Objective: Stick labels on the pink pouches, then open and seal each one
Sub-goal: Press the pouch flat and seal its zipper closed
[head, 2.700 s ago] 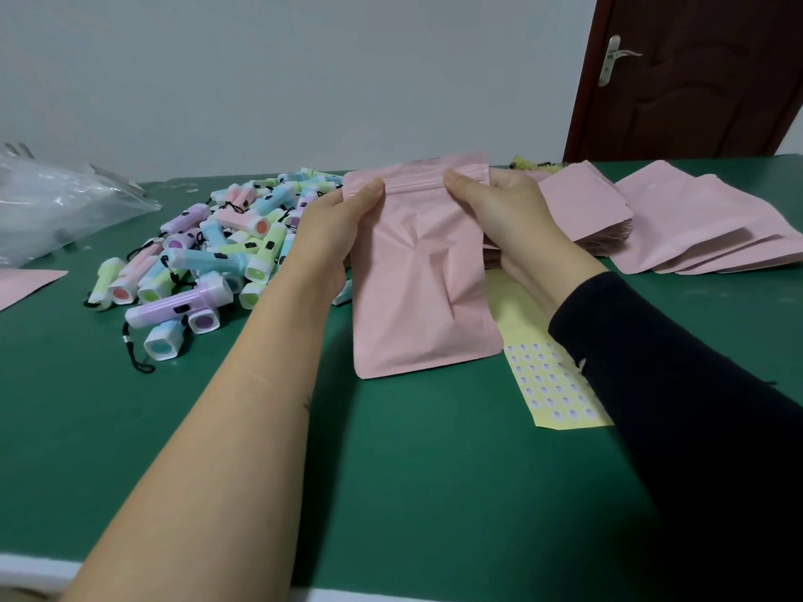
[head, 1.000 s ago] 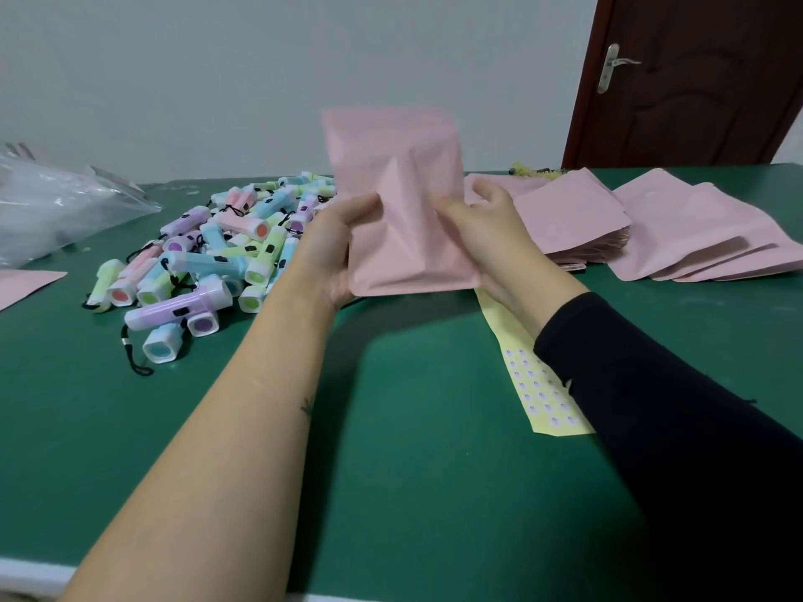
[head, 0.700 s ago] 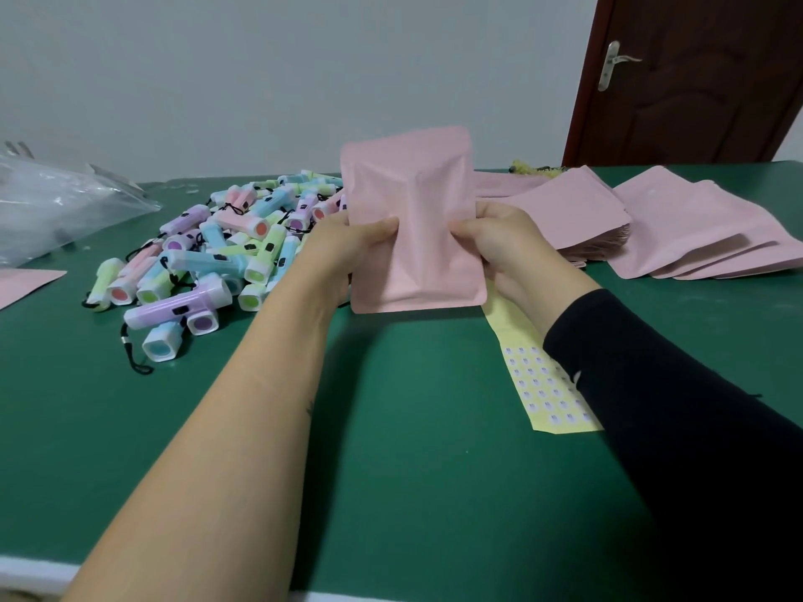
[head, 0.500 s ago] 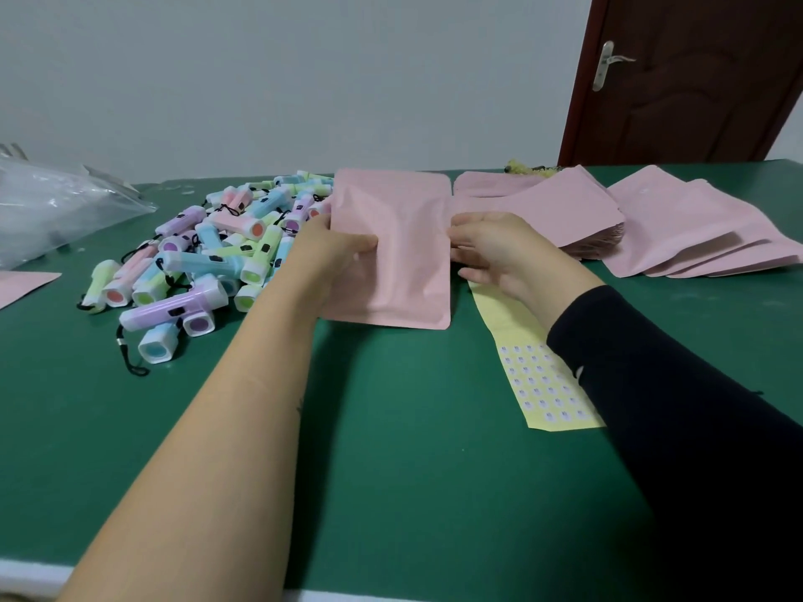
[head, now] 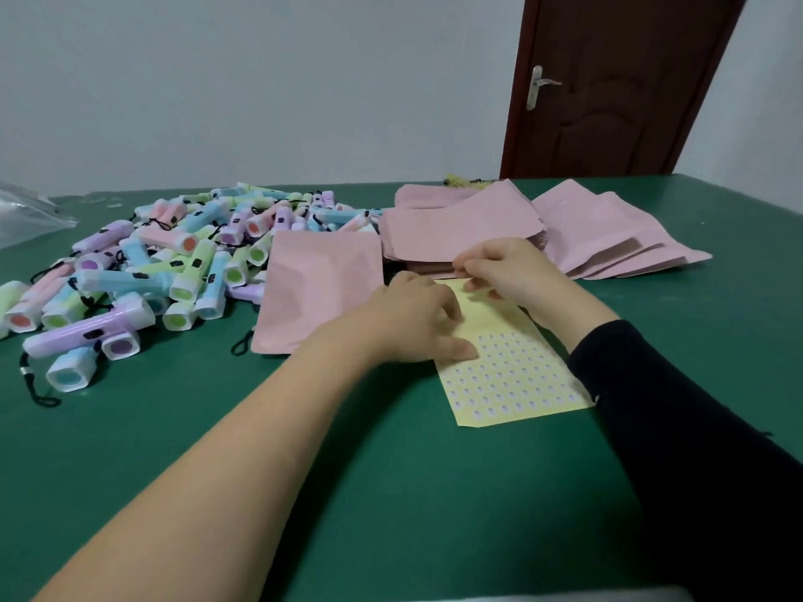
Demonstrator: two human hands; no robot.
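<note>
Pink pouch (head: 317, 293) lies flat on the green table (head: 391, 493), between the pile of pastel flashlights (head: 174, 262) and the yellow label sheet (head: 512, 375). Left hand (head: 413, 319) rests on the label sheet: fingers bent, tips on the paper, thumb flat; whether it grips cannot be determined. Right hand (head: 508, 271) pinches the sheet's far end, fingers curled. Stacked pink pouches (head: 460, 232) lie just beyond both hands; further pouches (head: 608, 241) fan out to the right.
</note>
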